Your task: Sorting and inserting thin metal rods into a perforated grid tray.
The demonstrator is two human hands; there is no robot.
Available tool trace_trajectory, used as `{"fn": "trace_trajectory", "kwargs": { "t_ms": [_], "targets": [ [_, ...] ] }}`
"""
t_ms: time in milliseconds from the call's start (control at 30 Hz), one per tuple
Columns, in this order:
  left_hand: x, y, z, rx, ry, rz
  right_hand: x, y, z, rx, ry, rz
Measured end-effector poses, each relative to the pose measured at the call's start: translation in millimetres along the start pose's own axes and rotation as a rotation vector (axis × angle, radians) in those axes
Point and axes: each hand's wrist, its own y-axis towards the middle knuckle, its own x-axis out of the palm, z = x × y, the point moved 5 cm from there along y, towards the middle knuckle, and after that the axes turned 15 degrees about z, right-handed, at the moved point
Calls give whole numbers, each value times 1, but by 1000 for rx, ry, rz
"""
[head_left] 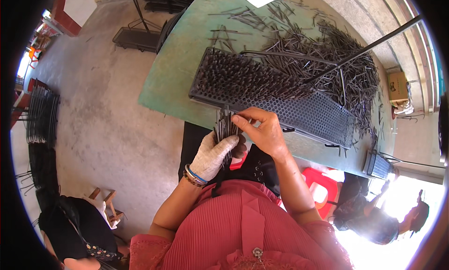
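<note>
My left hand (210, 154), in a whitish glove with its fingertips darkened, is wrapped round a bundle of thin dark rods (225, 125) that point upward. With thumb and forefinger my right hand (263, 129), bare, pinches at the rods on the bundle's upper right side; exactly how many it has is hidden. Just beyond both hands lies a long black tray (322, 115) full of small round holes. Short dark rods (248, 78) stand packed in its left and far part, while holes show along the near and right part.
A big heap of loose rods (346, 55) covers the far right of the green table (173, 83). A black metal bar (379, 43) slants over the tray. Red stools (320, 188) stand below the table. Another person (79, 228) is at lower left, one more (369, 214) at right.
</note>
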Motion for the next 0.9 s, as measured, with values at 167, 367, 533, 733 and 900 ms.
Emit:
{"fn": "trace_trajectory", "kwargs": {
  "t_ms": [167,367,533,733,900],
  "targets": [
    [-7,4,-4,-12,2,136,5,-6,18,271,128,-88],
    [-10,5,-4,16,-48,160,9,-7,20,225,157,-103],
    [-17,6,-2,11,-156,230,-1,13,5,298,253,-44],
    [-28,9,-4,14,-176,264,-3,43,-4,104,288,148],
    [-28,5,-8,-16,-163,261,4,54,-12,-82,146,173]
  ]
}}
